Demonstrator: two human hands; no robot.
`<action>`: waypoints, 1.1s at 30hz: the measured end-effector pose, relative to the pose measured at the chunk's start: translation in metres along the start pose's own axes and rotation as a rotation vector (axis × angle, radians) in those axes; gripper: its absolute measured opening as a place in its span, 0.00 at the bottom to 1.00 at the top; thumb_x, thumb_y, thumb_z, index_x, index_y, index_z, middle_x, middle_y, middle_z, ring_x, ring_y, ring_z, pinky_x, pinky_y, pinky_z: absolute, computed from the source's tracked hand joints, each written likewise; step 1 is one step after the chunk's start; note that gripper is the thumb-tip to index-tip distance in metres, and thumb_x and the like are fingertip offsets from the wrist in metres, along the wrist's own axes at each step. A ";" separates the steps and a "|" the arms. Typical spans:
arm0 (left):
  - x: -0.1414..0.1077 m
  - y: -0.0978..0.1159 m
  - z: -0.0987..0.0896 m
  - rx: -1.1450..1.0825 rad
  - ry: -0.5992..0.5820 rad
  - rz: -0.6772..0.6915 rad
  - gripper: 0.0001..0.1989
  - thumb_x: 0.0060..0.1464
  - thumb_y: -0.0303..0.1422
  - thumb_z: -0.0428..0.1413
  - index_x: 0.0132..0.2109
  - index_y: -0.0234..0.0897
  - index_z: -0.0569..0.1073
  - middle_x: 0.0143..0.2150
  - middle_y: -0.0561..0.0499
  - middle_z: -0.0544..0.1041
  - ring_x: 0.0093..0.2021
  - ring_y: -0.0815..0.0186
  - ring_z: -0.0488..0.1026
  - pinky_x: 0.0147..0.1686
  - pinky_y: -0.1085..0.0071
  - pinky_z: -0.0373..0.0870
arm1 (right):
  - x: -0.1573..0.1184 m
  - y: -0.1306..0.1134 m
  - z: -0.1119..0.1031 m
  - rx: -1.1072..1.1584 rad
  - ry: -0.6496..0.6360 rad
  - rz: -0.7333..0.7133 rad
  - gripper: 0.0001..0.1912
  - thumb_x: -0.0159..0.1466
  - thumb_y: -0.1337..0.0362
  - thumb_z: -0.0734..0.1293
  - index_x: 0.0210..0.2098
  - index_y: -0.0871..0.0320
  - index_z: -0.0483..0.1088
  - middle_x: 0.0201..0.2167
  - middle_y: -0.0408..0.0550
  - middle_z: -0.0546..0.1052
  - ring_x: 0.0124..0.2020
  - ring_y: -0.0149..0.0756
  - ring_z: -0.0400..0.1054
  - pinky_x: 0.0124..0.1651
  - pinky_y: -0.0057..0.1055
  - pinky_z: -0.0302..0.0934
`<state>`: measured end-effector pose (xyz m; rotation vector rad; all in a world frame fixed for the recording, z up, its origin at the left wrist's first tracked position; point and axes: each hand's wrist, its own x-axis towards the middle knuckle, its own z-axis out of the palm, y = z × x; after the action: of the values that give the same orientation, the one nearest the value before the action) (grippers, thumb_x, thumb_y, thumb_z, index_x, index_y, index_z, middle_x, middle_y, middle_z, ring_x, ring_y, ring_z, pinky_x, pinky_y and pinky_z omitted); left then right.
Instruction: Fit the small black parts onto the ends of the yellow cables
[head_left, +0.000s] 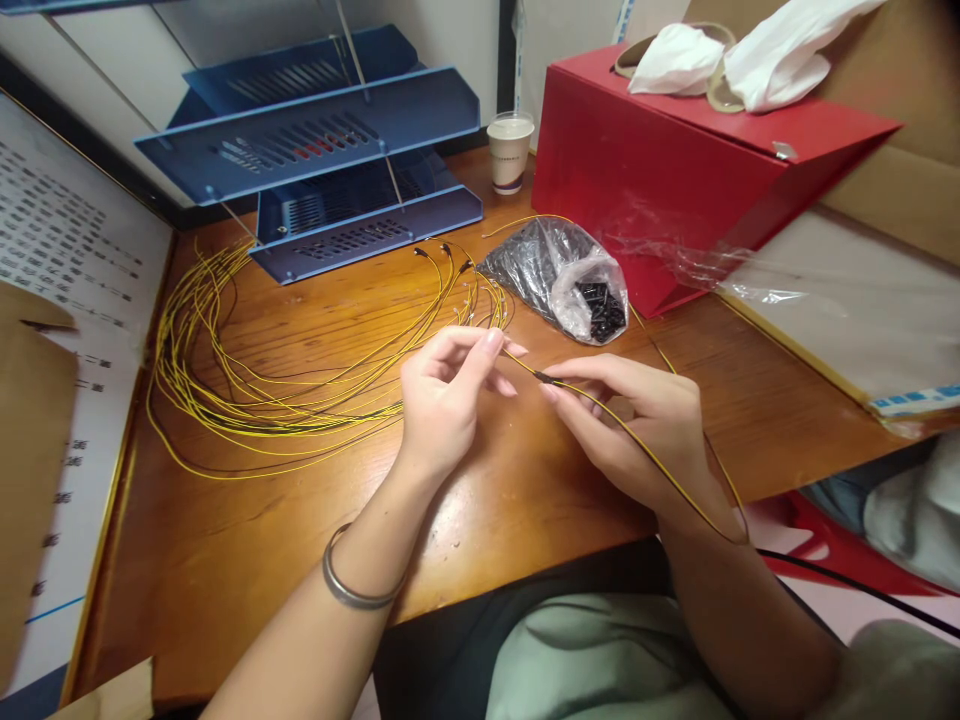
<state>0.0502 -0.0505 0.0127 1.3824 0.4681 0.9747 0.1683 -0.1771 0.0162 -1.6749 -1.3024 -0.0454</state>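
Over the surface, hands: left hand closed at the fingertips on a yellow wire, right hand pinching its dark sleeve, slack looping out to four o'clock.
Wire feel: light and springy, I'd say; best held close beside the sleeve, no sharp bends.
Sleeve: slim, maybe slippery, one for fingertips.
Coil: nine o'clock, loose yellow loops.
Plastic bag: one o'clock, thin, mouth open, small black pieces heaped inside.
Paper cup: twelve o'clock, upright; can't make out what's in it.
Red box: beyond the bag, towards two o'clock, inside hidden.
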 end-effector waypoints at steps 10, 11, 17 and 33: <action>-0.001 -0.003 -0.004 -0.049 -0.042 -0.021 0.15 0.63 0.44 0.58 0.45 0.37 0.79 0.44 0.46 0.84 0.24 0.72 0.77 0.29 0.74 0.76 | -0.001 0.000 0.001 -0.013 0.055 0.034 0.06 0.62 0.65 0.72 0.41 0.54 0.77 0.33 0.44 0.82 0.26 0.30 0.74 0.31 0.26 0.68; -0.002 -0.002 -0.003 -0.032 -0.063 -0.030 0.15 0.61 0.44 0.60 0.45 0.37 0.79 0.44 0.46 0.84 0.25 0.72 0.77 0.29 0.75 0.76 | -0.002 0.000 0.001 -0.005 0.068 0.047 0.06 0.62 0.64 0.72 0.40 0.54 0.77 0.33 0.44 0.82 0.27 0.31 0.75 0.31 0.26 0.68; -0.003 0.001 0.001 0.054 -0.258 -0.123 0.09 0.56 0.37 0.64 0.36 0.35 0.81 0.38 0.47 0.83 0.30 0.70 0.77 0.30 0.75 0.75 | -0.003 0.001 0.002 -0.002 0.067 0.069 0.04 0.62 0.64 0.73 0.37 0.53 0.77 0.31 0.43 0.82 0.26 0.31 0.75 0.29 0.26 0.67; -0.002 0.001 0.002 0.000 -0.259 -0.194 0.13 0.53 0.40 0.66 0.38 0.34 0.80 0.31 0.49 0.81 0.24 0.72 0.74 0.26 0.76 0.74 | 0.000 -0.001 -0.001 -0.020 0.079 0.012 0.03 0.65 0.65 0.70 0.37 0.51 0.78 0.31 0.43 0.82 0.26 0.33 0.73 0.31 0.31 0.67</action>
<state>0.0502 -0.0539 0.0139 1.4119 0.3982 0.6274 0.1679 -0.1775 0.0171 -1.6809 -1.2364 -0.1175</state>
